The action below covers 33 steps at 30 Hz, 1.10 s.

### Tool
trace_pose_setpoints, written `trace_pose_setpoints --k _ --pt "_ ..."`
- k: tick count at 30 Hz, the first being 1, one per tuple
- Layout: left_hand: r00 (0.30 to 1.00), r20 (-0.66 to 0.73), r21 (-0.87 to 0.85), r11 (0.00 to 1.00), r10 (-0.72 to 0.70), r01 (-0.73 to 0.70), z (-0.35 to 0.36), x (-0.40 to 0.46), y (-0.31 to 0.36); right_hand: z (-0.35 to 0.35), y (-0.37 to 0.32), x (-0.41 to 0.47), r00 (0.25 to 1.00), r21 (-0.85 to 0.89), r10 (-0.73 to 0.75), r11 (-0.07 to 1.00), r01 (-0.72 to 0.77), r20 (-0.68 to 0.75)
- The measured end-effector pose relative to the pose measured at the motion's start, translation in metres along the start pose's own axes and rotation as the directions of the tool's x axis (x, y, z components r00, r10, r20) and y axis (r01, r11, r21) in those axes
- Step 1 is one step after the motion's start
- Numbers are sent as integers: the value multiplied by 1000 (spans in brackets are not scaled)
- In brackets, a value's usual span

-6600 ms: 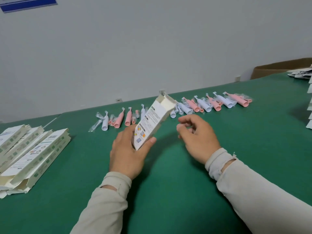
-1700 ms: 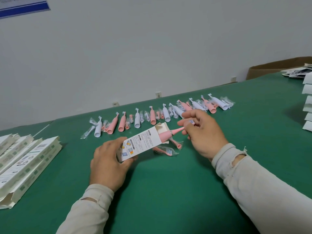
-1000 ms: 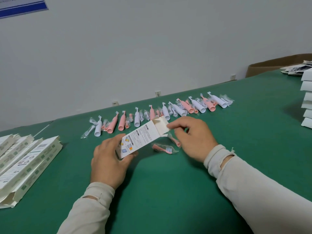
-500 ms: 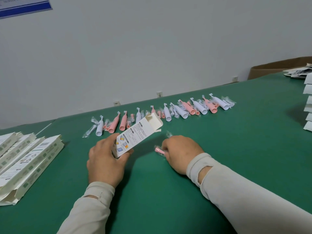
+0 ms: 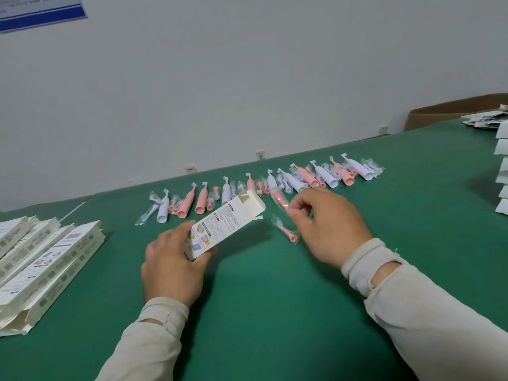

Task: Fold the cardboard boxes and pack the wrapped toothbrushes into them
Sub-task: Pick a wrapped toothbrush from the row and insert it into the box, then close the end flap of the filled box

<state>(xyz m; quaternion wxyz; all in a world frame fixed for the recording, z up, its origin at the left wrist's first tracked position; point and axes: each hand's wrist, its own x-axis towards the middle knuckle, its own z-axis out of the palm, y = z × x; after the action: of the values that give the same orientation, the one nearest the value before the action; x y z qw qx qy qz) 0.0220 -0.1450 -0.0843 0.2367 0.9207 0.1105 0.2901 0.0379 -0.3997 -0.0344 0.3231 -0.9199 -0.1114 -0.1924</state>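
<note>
Cardboard box (image 5: pixel 224 221), light and crushable, gripped low by the left hand (image 5: pixel 173 266) at frame centre.
Right hand (image 5: pixel 327 224) fingers pinch a slippery wrapped brush head (image 5: pixel 280 200).

Two bare hands (image 5: pixel 176 266), long pale beige sleeves (image 5: pixel 428 312), ribbed cuffs with a slit at each wrist

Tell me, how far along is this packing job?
Early on, it seems. One box is folded up, its top flap open, gripped by the left hand. The right hand pinches a wrapped pink brush head near the opening; another lies beside it. Left to do: a long row of wrapped toothbrushes on the table and a pile of flat boxes.
</note>
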Motion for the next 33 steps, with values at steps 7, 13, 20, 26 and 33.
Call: trace_pose_setpoints --k 7,13,20,26,33 --pt "997 9 58 996 72 -73 0 -1 2 10 -1 0 990 -137 -88 985 103 113" --pt "976 43 57 974 215 -218 1 -4 5 8 -2 2 995 -183 -67 980 79 70" --pt "973 84 4 976 215 -216 2 -4 3 10 5 5 997 24 20 1000 -19 -80" --pt "970 88 -20 974 226 -225 3 -4 4 18 6 6 983 186 73 982 -40 -170" --pt "975 59 -52 977 212 -209 4 -1 -1 34 -8 -4 984 680 68 715 -162 163"
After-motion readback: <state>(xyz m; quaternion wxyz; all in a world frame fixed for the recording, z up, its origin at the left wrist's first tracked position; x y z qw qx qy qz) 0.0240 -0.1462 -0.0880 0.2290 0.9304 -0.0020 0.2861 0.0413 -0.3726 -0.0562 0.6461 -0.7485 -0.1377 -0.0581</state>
